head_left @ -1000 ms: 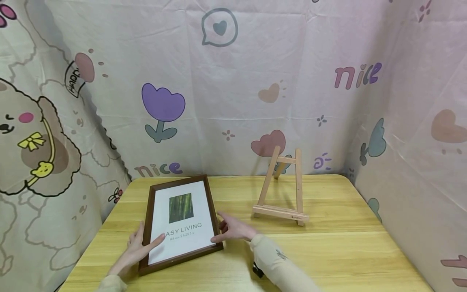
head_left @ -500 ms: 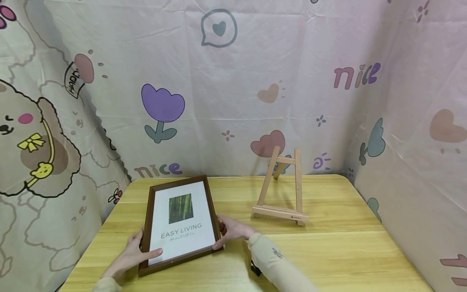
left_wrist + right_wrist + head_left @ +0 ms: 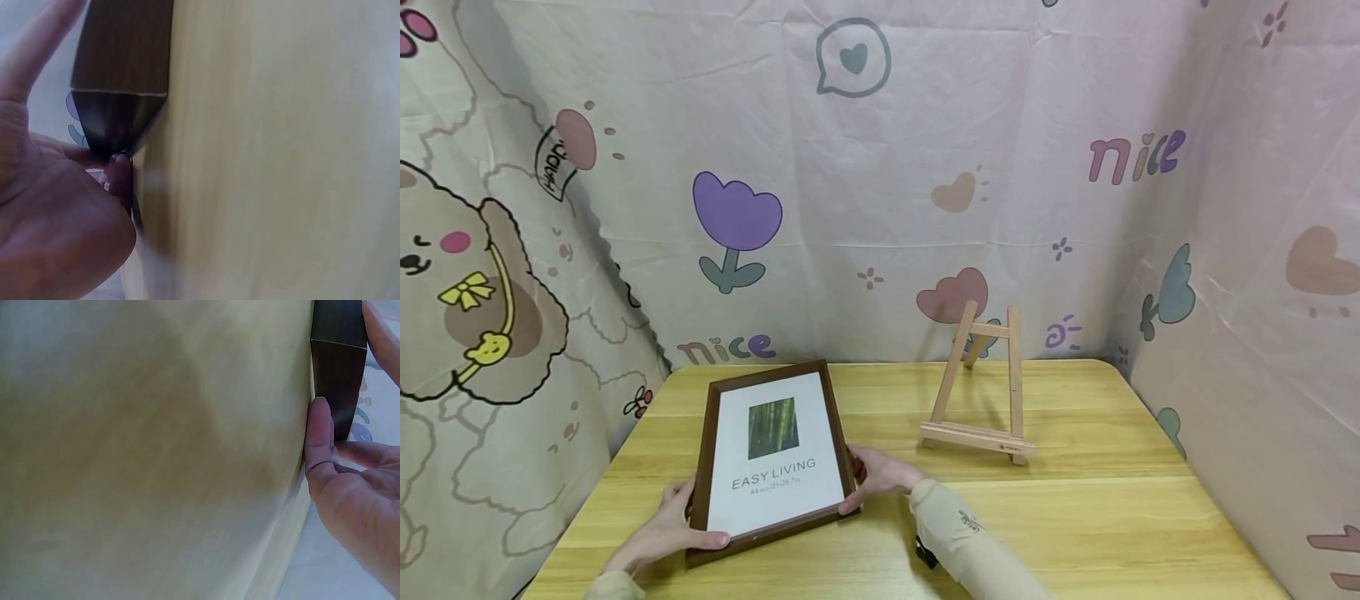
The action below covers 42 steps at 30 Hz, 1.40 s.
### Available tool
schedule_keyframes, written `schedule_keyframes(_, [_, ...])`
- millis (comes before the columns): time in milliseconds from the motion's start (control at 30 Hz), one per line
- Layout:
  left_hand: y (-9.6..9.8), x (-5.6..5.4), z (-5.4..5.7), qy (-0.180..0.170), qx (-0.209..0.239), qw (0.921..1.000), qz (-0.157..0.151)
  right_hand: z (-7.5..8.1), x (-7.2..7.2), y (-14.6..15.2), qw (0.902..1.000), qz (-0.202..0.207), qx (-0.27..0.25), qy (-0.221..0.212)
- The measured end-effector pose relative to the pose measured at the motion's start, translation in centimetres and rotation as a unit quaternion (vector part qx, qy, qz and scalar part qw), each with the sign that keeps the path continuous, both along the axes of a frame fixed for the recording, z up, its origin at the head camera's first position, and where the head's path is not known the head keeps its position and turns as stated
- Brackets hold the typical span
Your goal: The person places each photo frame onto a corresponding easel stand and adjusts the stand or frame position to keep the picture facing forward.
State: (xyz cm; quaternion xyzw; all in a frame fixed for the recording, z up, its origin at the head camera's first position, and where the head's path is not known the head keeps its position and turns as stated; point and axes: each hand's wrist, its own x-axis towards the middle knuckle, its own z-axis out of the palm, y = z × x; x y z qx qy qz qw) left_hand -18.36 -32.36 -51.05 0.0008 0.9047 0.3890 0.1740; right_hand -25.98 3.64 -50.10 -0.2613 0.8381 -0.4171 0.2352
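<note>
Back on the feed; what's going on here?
A person grips a brown picture frame near its front corners, left hand on one side, right hand on the other. It faces up at the table's left; I can't tell whether it's lifted. A wooden easel stands to its right, holding nothing.

head: table [image 3: 1097,508] viewed from above, lens faced forward and down, from well back; picture frame [image 3: 775,508] taken in end to end, hung cloth [image 3: 865,167] beyond; left wrist: left hand [image 3: 59,200] and frame corner [image 3: 122,81] seen from very near, table filling the right side; right wrist: right hand [image 3: 359,494] and frame corner seen as near, table filling the left; frame and table shared by all three.
</note>
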Motion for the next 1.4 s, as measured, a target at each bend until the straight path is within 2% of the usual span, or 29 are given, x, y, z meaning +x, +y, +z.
schedule_keyframes(200, [-0.2, 0.2, 0.1, -0.006, 0.001, 1.0, -0.006, -0.1, 0.0, -0.1, 1.0, 0.003, 0.0, 0.005])
schedule_keyframes(467, [-0.1, 0.4, 0.0, -0.009, 0.015, 0.9998, -0.001, -0.1, 0.2, 0.1, 0.9998, -0.013, 0.013, 0.0])
schedule_keyframes(767, [0.2, 0.3, 0.0, -0.011, 0.011, 0.9999, -0.002, -0.1, 0.3, 0.6, 0.9991, -0.029, 0.03, 0.008])
schedule_keyframes(967, [0.2, 0.6, 0.0, -0.006, 0.012, 0.9999, -0.006, -0.1, 0.4, 0.8, 0.9991, -0.024, 0.031, 0.016])
schedule_keyframes(1167, [0.3, 0.8, 0.0, 0.001, 0.011, 0.9999, -0.009, -0.1, 0.6, 0.8, 0.9983, -0.037, 0.044, 0.011])
schedule_keyframes(1400, [0.3, 0.7, 0.0, -0.013, 0.018, 0.9997, -0.004, 0.0, 0.7, 1.0, 0.9984, -0.045, 0.033, 0.004])
